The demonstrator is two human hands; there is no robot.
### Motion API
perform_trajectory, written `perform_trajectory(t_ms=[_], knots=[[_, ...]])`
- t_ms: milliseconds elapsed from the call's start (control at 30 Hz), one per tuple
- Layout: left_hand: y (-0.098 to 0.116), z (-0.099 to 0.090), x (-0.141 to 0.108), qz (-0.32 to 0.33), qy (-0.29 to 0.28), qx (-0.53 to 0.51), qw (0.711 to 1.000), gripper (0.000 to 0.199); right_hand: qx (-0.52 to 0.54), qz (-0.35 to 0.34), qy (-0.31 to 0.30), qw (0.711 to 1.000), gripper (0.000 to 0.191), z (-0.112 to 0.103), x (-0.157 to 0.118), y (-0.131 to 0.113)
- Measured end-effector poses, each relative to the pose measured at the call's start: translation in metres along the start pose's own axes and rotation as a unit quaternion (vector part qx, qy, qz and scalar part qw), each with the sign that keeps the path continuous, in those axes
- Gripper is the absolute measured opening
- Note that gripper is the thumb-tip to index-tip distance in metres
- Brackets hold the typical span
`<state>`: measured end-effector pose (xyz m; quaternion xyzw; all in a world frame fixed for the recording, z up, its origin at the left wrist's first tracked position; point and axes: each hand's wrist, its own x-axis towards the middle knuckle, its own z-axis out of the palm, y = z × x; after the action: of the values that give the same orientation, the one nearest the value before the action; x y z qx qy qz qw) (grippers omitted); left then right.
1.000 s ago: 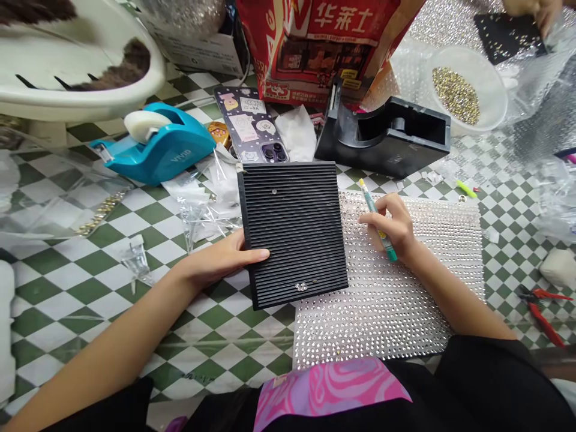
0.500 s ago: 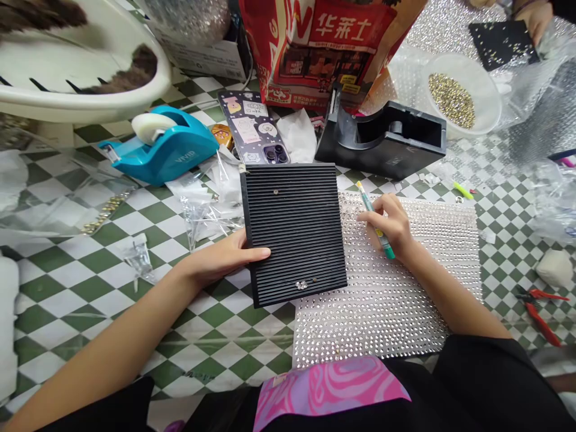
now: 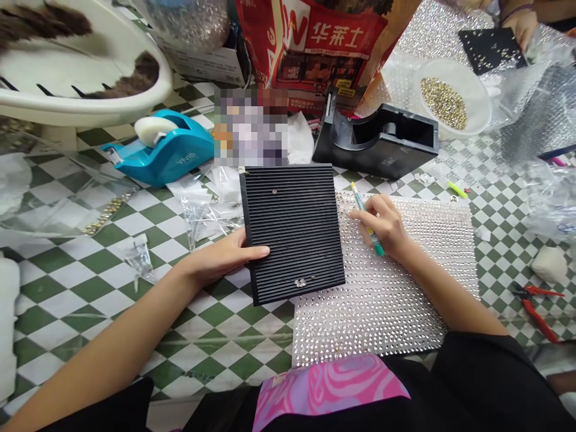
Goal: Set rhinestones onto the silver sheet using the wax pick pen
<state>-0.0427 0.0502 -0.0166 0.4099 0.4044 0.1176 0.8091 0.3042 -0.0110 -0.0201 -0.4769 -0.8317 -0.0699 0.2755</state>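
1. Left hand (image 3: 220,259): fingers straight and together, lying across the left edge of a ridged black tray (image 3: 294,231), thumb out of sight. The tray overlaps the near-left corner of a rhinestone sheet (image 3: 391,294).
2. Right hand (image 3: 387,225): curled shut on a slim green-and-yellow pen (image 3: 365,222), held like a pencil. Its tip points away from me, near the sheet's far edge; contact cannot be told.
3. Loose clear rhinestones (image 3: 300,282): a small cluster by the tray's near edge, with a single stone (image 3: 274,191) by the far edge.
4. Handling: a low fingertip hold on the pen seems best for control. The tray should stay level and steady, so the stones don't slide along the grooves.
5. Surface (image 3: 211,312): green-and-white checks. A blue tape dispenser (image 3: 168,157) and a black tape dispenser (image 3: 378,143) sit beyond the tray, with red-handled pliers (image 3: 535,309) off to the right.
6. Room: a co-worker's hand (image 3: 517,25) works at the top right, above a bowl of gold studs (image 3: 443,103) and bubble wrap (image 3: 528,105).
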Motion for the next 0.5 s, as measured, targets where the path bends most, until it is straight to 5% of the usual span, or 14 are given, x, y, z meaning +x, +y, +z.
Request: perform_trajectory(t_ms=[200, 500], knots=[[-0.0004, 0.0004, 0.0015, 0.009, -0.003, -0.018, 1.0, 0.065, 0.099, 0.015, 0.082, 0.992, 0.023, -0.004, 0.0054, -0.0001], [-0.0008, 0.0011, 0.0063, 0.012, 0.022, -0.025, 0.999, 0.072, 0.327, 0.228, 0.131, 0.908, 0.013, 0.0017, 0.0029, -0.0073]])
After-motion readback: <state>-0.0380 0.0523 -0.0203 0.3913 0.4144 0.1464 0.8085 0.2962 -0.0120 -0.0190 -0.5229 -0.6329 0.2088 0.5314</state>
